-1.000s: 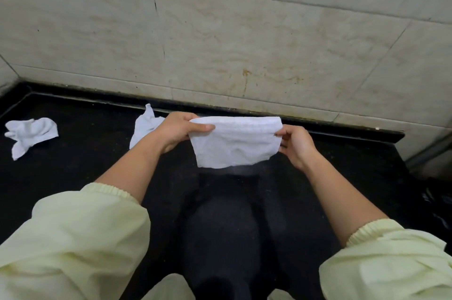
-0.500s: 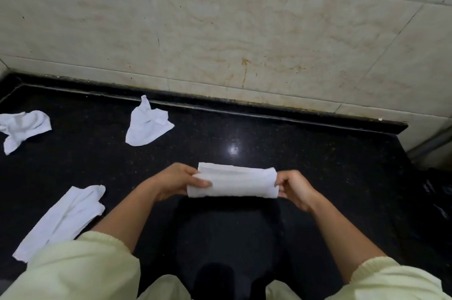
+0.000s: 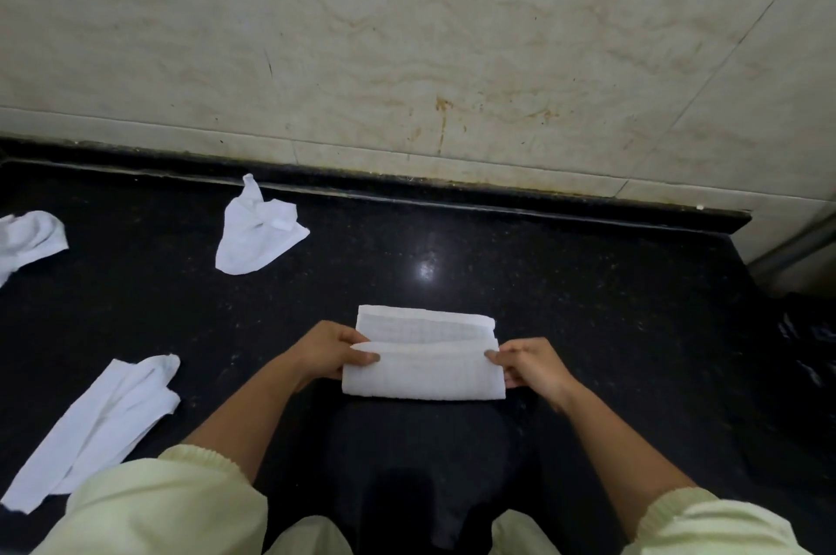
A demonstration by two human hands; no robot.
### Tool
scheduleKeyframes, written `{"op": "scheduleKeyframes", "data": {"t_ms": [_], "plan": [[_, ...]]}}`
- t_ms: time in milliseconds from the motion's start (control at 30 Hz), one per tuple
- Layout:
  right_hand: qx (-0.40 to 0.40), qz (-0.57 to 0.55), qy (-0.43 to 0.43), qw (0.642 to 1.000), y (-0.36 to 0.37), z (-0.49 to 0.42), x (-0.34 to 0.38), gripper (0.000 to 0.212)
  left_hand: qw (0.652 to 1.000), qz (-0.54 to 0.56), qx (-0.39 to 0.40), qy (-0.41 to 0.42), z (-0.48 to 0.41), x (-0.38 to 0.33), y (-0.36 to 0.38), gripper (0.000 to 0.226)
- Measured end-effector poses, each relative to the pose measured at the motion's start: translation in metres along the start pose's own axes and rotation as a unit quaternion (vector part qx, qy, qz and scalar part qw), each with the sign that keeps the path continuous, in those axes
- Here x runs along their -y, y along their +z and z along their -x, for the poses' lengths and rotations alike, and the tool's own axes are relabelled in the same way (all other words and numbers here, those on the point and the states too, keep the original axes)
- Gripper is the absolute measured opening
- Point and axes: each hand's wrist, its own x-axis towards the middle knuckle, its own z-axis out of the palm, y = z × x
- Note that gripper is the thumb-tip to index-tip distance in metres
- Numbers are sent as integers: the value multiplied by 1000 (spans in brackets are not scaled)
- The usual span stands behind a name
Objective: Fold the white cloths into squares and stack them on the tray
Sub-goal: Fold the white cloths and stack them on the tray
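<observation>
A white cloth (image 3: 425, 353), folded into a long strip, lies on the black countertop (image 3: 588, 328) near its front edge. My left hand (image 3: 330, 348) pinches its left end, thumb on top of the upper layer. My right hand (image 3: 529, 362) pinches its right end the same way. Three more white cloths lie unfolded on the counter: a crumpled cloth (image 3: 255, 233) at the back, another crumpled cloth (image 3: 27, 238) at the far left edge, and a long loose cloth (image 3: 104, 423) at the front left. No tray is in view.
A beige tiled wall (image 3: 452, 57) rises behind the counter. The counter ends at the right near a pipe (image 3: 796, 242). Pale yellow sleeves (image 3: 149, 505) fill the lower corners.
Both hands brought the cloth down from mid-air near the wall onto the counter close to me. The hanging cloth now lies flat with its near half folded over.
</observation>
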Motion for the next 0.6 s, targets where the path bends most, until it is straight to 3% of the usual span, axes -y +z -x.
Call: {"op": "scheduleKeyframes", "data": {"t_ms": [233,600], "plan": [[-49,13,-20,999,6,-18,4,33,989,26,-134,49,-30,-1,1,22],[-108,110,-14,988,10,-40,4,38,966,-96,-231,68,-56,-6,9,18]]}}
